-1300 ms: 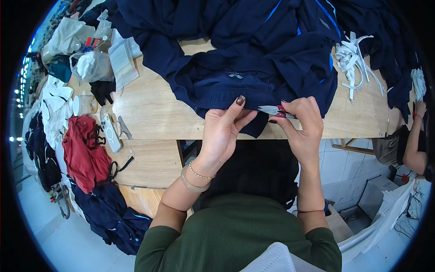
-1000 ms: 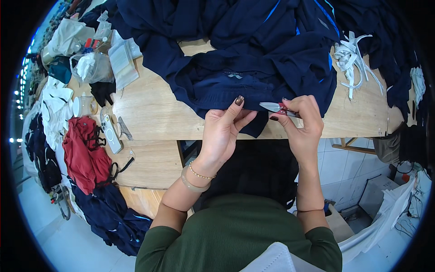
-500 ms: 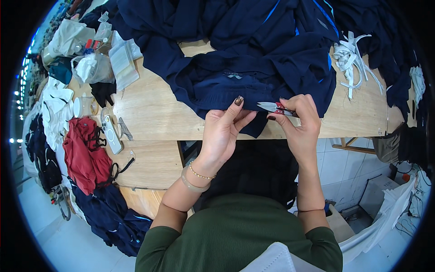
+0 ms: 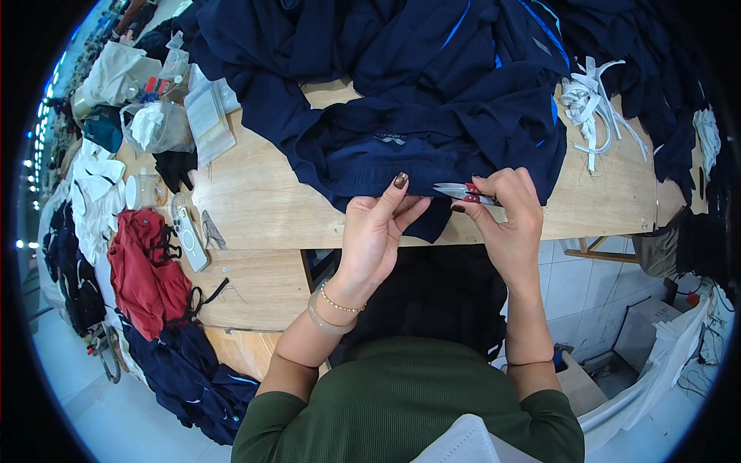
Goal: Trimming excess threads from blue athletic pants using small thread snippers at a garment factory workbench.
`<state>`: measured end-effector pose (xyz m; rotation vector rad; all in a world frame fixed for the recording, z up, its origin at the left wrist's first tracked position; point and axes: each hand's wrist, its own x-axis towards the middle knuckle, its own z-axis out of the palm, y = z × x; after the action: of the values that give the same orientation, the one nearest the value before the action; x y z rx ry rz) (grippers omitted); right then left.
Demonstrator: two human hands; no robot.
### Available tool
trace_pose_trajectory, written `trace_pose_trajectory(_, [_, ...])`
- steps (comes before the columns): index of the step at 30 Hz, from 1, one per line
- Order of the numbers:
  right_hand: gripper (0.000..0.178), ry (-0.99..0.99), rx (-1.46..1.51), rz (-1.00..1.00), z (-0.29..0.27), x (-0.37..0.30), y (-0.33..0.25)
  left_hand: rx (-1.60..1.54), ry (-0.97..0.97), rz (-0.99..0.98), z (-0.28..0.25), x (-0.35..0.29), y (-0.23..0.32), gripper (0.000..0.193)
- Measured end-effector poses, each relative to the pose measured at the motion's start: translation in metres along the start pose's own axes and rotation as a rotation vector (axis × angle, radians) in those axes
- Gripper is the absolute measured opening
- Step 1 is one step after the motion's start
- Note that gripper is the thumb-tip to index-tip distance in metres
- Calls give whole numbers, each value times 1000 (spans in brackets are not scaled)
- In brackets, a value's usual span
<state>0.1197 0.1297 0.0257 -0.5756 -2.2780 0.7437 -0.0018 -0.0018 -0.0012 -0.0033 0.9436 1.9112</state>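
Note:
A navy garment [image 4: 370, 160] with a gathered waistband lies across the wooden table, its lower edge toward me. My left hand [image 4: 378, 231] pinches that edge between thumb and fingers, the thumb on top. Red-handled thread snips [image 4: 469, 194] are in my right hand [image 4: 509, 212], held between thumb and fingers. Their silver blades point left over the band, a short way from my left fingertips. The blade tips look slightly apart. What part of the fabric lies under my left thumb is hidden.
More navy garments [image 4: 309, 38] are heaped at the back. White fabric strips [image 4: 590, 108] lie at the right. Along the left are a phone [image 4: 189, 238], a red cloth item [image 4: 148, 270], plastic bags [image 4: 158, 126] and a clear jar [image 4: 143, 190]. The wooden table [image 4: 255, 220] ends just before my body.
The whole view has shifted slightly. Both hands keep nearly the same place on the waistband, with the snips still in my right hand, close to the cloth.

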Motion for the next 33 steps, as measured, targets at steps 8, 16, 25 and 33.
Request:
trace_pose_trajectory(8, [28, 72, 355, 272, 8, -6, 1, -15, 85, -9, 8, 0, 2, 21])
trace_pose_trajectory(16, [28, 8, 67, 89, 2, -4, 0, -13, 77, -6, 3, 2, 1, 21])
trace_pose_trajectory(25, [27, 17, 9, 54, 5, -5, -2, -22, 59, 6, 2, 1, 0, 21])
trace_pose_trajectory(33, [27, -14, 135, 168, 5, -10, 2, -30, 49, 2, 3, 1, 0, 20])
